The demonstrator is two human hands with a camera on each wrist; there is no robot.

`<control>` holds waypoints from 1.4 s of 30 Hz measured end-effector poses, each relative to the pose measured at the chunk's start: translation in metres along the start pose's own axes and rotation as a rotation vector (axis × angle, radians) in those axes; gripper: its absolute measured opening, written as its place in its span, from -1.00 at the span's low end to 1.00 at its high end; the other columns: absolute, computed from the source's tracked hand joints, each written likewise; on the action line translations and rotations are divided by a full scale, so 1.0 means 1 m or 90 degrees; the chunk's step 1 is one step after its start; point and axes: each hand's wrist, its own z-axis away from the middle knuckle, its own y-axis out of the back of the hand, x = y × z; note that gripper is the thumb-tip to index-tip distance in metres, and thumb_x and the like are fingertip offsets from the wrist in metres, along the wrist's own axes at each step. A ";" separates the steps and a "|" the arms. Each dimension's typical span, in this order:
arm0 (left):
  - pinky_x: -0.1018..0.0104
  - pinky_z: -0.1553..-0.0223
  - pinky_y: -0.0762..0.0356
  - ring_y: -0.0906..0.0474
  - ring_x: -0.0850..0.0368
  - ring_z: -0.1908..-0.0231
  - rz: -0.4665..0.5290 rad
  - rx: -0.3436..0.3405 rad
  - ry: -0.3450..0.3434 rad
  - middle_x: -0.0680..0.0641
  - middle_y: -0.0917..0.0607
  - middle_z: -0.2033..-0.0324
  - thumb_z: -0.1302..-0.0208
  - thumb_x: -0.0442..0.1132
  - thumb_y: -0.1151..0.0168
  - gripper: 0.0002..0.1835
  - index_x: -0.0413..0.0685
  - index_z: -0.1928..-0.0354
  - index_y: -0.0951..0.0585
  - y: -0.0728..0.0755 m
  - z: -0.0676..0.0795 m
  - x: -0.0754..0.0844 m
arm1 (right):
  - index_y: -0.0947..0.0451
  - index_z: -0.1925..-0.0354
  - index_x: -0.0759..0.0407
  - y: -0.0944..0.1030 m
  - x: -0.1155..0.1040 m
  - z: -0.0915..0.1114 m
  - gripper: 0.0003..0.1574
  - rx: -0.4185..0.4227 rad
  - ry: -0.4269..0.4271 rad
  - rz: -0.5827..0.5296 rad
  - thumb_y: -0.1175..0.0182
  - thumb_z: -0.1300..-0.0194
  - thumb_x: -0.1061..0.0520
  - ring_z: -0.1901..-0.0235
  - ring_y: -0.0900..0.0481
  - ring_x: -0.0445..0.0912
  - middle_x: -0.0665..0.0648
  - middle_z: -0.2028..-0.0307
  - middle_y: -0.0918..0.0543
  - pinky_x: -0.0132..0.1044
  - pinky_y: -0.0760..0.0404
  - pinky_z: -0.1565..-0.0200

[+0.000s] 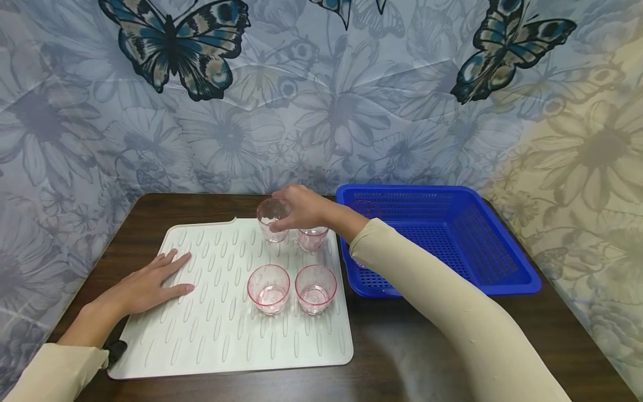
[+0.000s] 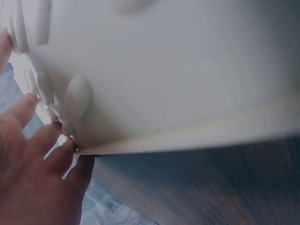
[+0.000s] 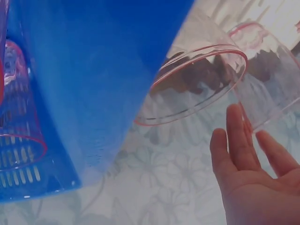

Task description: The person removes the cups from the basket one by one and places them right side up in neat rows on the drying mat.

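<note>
My right hand (image 1: 303, 207) is at the back of the white ridged mat (image 1: 201, 335), pinching a clear pink-rimmed glass (image 1: 267, 215) between thumb and fingers. Seen from the right wrist, the fingertips meet that glass (image 3: 269, 77) near its rim, beside another glass (image 3: 187, 101). That neighbour (image 1: 312, 241) is partly hidden by the wrist in the head view. Nearer the front, two more such glasses, one left (image 1: 269, 301) and one right (image 1: 315, 298), stand upright on the mat. Spread fingers of my left hand (image 1: 150, 283) rest on the mat's left side.
Right of the mat lies a blue perforated basket (image 1: 507, 245) with glasses (image 3: 18, 112) inside, partly covered by my right arm. Mat and basket lie on a dark wooden table (image 1: 382, 357). Behind it hangs a butterfly-patterned cloth (image 1: 351, 128).
</note>
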 end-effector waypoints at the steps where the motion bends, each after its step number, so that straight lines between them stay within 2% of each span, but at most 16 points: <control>1: -0.61 -0.12 -0.07 0.06 -0.52 -0.43 0.001 0.001 -0.002 -0.46 -0.10 -0.46 -0.30 0.34 -0.14 -0.05 -0.08 -0.53 -0.17 0.000 0.000 0.000 | -0.44 -0.31 0.33 0.000 0.000 -0.001 -0.12 -0.007 -0.002 0.003 -0.41 -0.19 -0.13 -0.20 -0.51 0.04 0.21 -0.16 -0.62 -0.15 -0.48 -0.20; 7: -0.61 -0.13 -0.05 0.05 -0.53 -0.42 0.004 0.003 -0.005 -0.45 -0.10 -0.46 -0.30 0.33 -0.15 -0.05 -0.09 -0.53 -0.18 0.003 0.000 0.001 | -0.38 -0.37 0.31 -0.002 -0.004 -0.004 -0.08 -0.052 -0.022 0.019 -0.41 -0.21 -0.13 -0.20 -0.50 0.03 0.21 -0.21 -0.57 -0.14 -0.49 -0.19; 13: -0.60 -0.12 -0.08 0.05 -0.54 -0.41 0.001 0.001 -0.007 -0.46 -0.10 -0.46 -0.30 0.34 -0.14 -0.05 -0.10 -0.53 -0.18 0.003 0.000 0.002 | -0.41 -0.34 0.30 -0.005 -0.005 -0.009 -0.12 -0.087 -0.027 0.027 -0.41 -0.22 -0.12 -0.13 -0.56 -0.03 0.17 -0.19 -0.59 -0.21 -0.51 -0.15; 20: -0.60 -0.13 -0.07 0.03 -0.53 -0.41 0.001 0.003 -0.007 -0.45 -0.11 -0.46 -0.29 0.34 -0.15 -0.05 -0.09 -0.53 -0.19 0.001 -0.001 0.003 | -0.32 -0.40 0.31 -0.007 -0.004 -0.012 -0.02 -0.117 -0.057 0.029 -0.43 -0.21 -0.13 -0.32 -0.42 0.01 0.19 -0.32 -0.49 -0.21 -0.41 -0.28; 29: -0.61 -0.13 -0.06 0.04 -0.53 -0.42 0.005 0.002 -0.002 -0.45 -0.11 -0.46 -0.28 0.35 -0.15 -0.05 -0.08 -0.53 -0.20 0.001 0.000 0.004 | -0.30 -0.41 0.31 -0.012 -0.005 -0.016 -0.03 -0.153 -0.056 0.028 -0.42 -0.21 -0.08 -0.33 -0.41 0.00 0.18 -0.35 -0.45 -0.22 -0.39 -0.29; 37: -0.61 -0.14 -0.04 0.04 -0.53 -0.42 0.006 0.001 0.004 -0.45 -0.11 -0.46 -0.28 0.36 -0.15 -0.05 -0.08 -0.52 -0.20 0.002 0.000 0.004 | -0.23 -0.47 0.24 -0.005 -0.007 -0.013 0.01 -0.167 -0.064 0.023 -0.41 -0.23 -0.10 -0.38 -0.34 0.00 0.16 -0.41 -0.37 -0.21 -0.35 -0.32; 42: -0.60 -0.14 -0.04 0.04 -0.53 -0.42 0.005 0.002 0.004 -0.45 -0.10 -0.46 -0.28 0.36 -0.15 -0.05 -0.09 -0.52 -0.20 0.002 0.001 0.004 | -0.23 -0.48 0.19 0.011 -0.002 -0.004 0.00 -0.126 -0.049 -0.030 -0.41 -0.23 -0.08 -0.35 -0.38 0.04 0.18 -0.39 -0.39 -0.17 -0.41 -0.28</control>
